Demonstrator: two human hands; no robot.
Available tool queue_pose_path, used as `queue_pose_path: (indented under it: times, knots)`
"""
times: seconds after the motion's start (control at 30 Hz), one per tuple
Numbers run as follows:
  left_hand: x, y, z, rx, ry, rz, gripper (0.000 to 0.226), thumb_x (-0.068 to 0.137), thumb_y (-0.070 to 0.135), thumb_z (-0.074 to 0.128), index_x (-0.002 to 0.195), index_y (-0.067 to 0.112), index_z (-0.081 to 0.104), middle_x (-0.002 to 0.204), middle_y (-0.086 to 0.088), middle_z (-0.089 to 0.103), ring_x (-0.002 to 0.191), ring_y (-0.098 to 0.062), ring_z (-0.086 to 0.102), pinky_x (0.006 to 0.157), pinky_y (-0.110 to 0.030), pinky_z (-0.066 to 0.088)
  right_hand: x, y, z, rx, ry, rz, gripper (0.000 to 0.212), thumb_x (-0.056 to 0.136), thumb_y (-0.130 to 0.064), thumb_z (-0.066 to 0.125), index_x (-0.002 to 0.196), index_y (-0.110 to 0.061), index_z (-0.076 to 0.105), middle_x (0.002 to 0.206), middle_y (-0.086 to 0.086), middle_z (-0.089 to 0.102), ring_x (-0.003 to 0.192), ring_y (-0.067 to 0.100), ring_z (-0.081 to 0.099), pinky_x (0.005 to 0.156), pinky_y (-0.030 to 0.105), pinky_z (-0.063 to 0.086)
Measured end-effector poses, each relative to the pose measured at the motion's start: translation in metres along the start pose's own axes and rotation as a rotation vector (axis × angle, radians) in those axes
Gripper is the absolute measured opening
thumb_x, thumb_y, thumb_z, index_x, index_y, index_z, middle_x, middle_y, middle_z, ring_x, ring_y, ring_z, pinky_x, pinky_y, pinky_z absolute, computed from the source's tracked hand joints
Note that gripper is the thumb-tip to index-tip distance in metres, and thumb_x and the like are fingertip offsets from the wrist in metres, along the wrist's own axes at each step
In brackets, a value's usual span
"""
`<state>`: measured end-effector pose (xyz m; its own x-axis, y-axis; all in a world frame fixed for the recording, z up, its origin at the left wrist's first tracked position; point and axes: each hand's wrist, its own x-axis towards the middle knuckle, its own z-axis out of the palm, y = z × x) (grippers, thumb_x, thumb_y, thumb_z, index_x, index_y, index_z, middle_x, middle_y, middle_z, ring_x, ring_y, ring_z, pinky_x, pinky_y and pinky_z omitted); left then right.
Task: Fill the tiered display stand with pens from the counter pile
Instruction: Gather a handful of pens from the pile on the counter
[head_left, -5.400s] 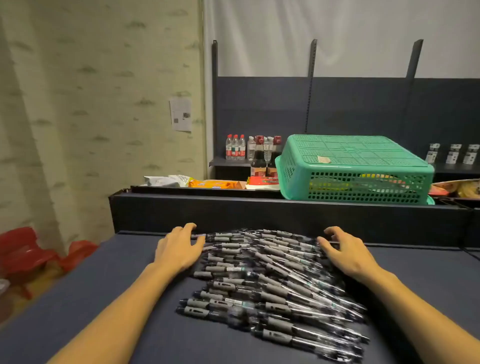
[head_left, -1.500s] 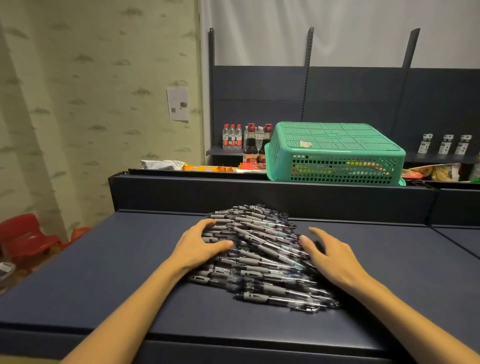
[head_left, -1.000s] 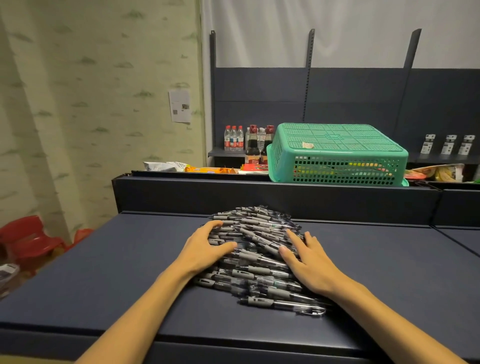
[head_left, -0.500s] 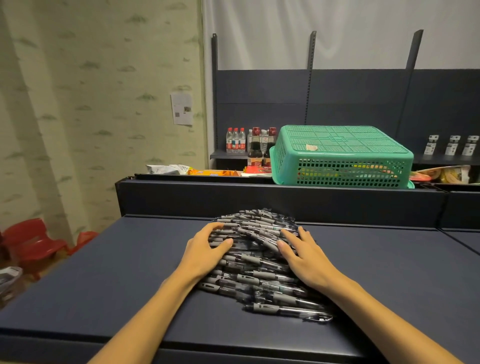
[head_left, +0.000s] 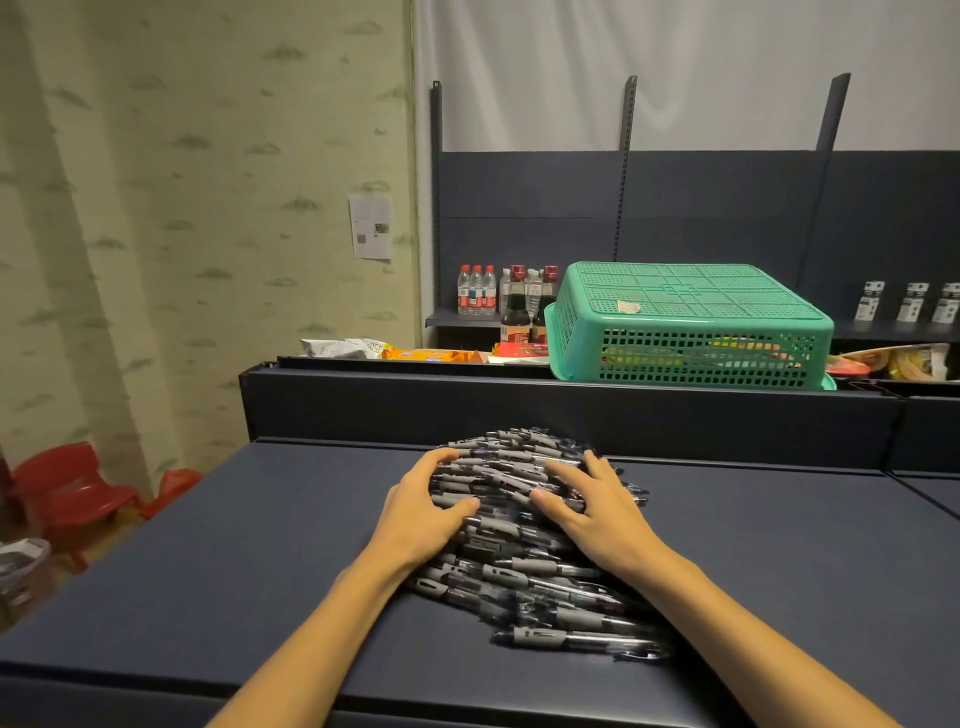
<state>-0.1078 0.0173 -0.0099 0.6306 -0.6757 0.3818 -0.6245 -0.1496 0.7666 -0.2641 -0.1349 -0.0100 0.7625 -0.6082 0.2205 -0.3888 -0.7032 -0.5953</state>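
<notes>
An upturned green basket (head_left: 691, 325) sits on the ledge behind the pen pile (head_left: 524, 540).

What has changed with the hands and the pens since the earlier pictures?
Both hands moved inward: the left hand and right hand now rest on the pen pile, which they have pushed from a wide spread into a tighter heap. No pen is lifted. The green basket is as before.
</notes>
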Motion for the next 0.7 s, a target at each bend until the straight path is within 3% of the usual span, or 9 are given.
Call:
queue_pose_path:
  times: [0.17,0.27,0.37,0.47,0.53,0.7]
  knots:
    - [0.000,-0.003,0.000,-0.008,-0.018,-0.011,0.045,0.085,0.020,0.069,0.123,0.033,0.049,0.102,0.027,0.051,0.083,0.020,0.047,0.068,0.003,0.036,0.002,-0.003,-0.003,0.005,0.007,0.008,0.057,0.094,-0.057,0.042,0.146,-0.035,0.034,0.161,0.009,0.006,0.149,0.022,-0.006,0.119,0.043,0.008]
    - [-0.002,-0.006,-0.002,-0.015,-0.009,-0.039,0.040,0.089,0.020,0.062,0.127,0.028,0.050,0.113,0.015,0.055,0.097,0.005,0.051,0.083,-0.012,0.038,-0.007,0.001,-0.011,-0.005,0.019,0.022,0.054,0.097,-0.054,0.037,0.147,-0.034,0.032,0.161,0.007,0.007,0.149,0.021,-0.003,0.118,0.042,0.009]
    - [-0.005,-0.008,-0.007,-0.021,0.016,-0.069,0.033,0.092,0.022,0.058,0.125,0.025,0.054,0.115,0.008,0.060,0.102,-0.005,0.055,0.086,-0.019,0.041,-0.020,0.006,-0.020,-0.031,0.026,0.019,0.054,0.098,-0.052,0.036,0.148,-0.033,0.032,0.161,0.007,0.009,0.149,0.021,-0.001,0.118,0.040,0.010]
    - [-0.016,-0.007,-0.015,-0.034,0.026,-0.069,0.023,0.094,0.025,0.056,0.117,0.029,0.056,0.108,0.013,0.062,0.099,0.001,0.058,0.082,-0.018,0.046,-0.037,0.010,-0.029,-0.052,0.030,-0.006,0.053,0.099,-0.050,0.036,0.148,-0.032,0.033,0.161,0.006,0.011,0.149,0.019,0.002,0.118,0.037,0.011]
    - [-0.027,-0.005,-0.021,-0.026,0.009,-0.062,0.021,0.094,0.028,0.056,0.115,0.032,0.056,0.107,0.016,0.061,0.101,0.001,0.057,0.090,-0.024,0.047,-0.051,0.014,-0.033,-0.061,0.028,-0.026,0.052,0.098,-0.051,0.037,0.147,-0.034,0.034,0.161,0.004,0.013,0.149,0.017,0.004,0.117,0.034,0.012]
    - [-0.061,0.008,-0.028,0.014,-0.153,-0.035,0.053,0.083,0.055,0.057,0.131,0.036,0.045,0.126,0.017,0.048,0.116,-0.005,0.047,0.096,-0.026,0.036,-0.090,0.019,-0.035,-0.065,-0.060,-0.079,0.065,0.089,-0.064,0.036,0.149,-0.040,0.025,0.161,-0.001,0.010,0.149,0.012,0.002,0.118,0.032,0.009]
